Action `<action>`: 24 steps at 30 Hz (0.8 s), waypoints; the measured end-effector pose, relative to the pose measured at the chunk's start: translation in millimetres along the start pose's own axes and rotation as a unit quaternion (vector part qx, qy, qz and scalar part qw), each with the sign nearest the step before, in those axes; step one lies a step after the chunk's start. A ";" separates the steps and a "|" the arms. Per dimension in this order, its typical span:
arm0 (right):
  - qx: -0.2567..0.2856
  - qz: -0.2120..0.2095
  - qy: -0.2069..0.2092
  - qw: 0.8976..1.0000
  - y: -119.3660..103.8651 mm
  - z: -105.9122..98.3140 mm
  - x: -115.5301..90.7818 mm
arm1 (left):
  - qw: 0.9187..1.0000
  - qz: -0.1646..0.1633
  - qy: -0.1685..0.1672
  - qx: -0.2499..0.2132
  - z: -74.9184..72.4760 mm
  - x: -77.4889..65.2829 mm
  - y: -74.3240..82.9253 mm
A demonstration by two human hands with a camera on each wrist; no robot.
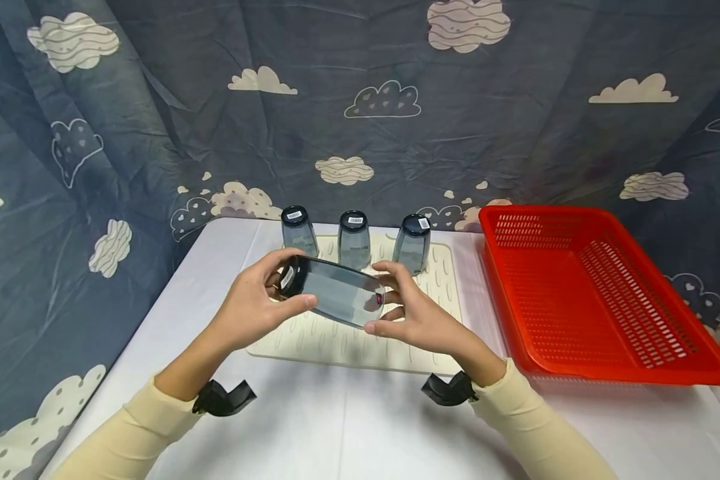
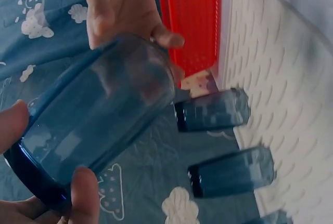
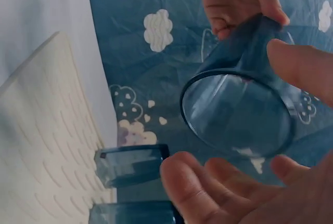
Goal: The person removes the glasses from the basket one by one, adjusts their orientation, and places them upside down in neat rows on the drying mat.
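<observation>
A smoky blue-grey drinking glass is held tilted almost sideways above the mat, its dark base with a white sticker toward the left. My left hand grips that base end between thumb and fingers. At the rim end is my right hand, its thumb by the lower edge and its fingers spread loosely around the mouth. The right wrist view shows a gap between those fingers and the rim; whether the thumb touches the glass, I cannot tell. A small reddish mark shows near the rim.
Three matching glasses stand upside down along the back of a cream ribbed mat: a left glass, a middle glass and a right glass. To the right sits a red plastic basket. A cloud-patterned curtain hangs behind.
</observation>
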State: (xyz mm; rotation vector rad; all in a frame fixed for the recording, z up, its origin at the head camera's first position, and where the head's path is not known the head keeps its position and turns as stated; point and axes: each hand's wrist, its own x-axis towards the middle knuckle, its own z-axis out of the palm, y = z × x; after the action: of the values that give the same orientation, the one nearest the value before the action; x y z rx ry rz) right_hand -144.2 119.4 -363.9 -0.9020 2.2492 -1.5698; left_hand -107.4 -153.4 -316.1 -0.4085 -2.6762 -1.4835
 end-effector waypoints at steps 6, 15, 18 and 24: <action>-0.021 0.001 0.026 0.999 4.9 -13.9 -5.6 | 0.996 -0.010 0.029 0.087 -22.3 4.2 8.5; -0.060 0.025 0.067 0.996 9.3 -34.7 -14.1 | 0.972 0.026 0.024 0.234 -43.8 26.2 6.5; -0.075 0.045 0.060 0.994 10.7 -38.3 -16.9 | 0.965 0.028 0.011 0.260 -46.8 31.8 1.3; -0.080 0.063 0.046 0.994 15.7 -41.0 -19.7 | 0.959 0.012 0.003 0.283 -53.2 37.7 -13.3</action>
State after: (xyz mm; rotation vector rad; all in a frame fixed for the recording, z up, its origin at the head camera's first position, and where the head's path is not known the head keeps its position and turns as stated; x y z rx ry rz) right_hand -156.0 166.0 -365.1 -0.7219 2.4723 -1.4204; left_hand -151.4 -197.1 -291.9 -0.3854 -2.9021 -0.6478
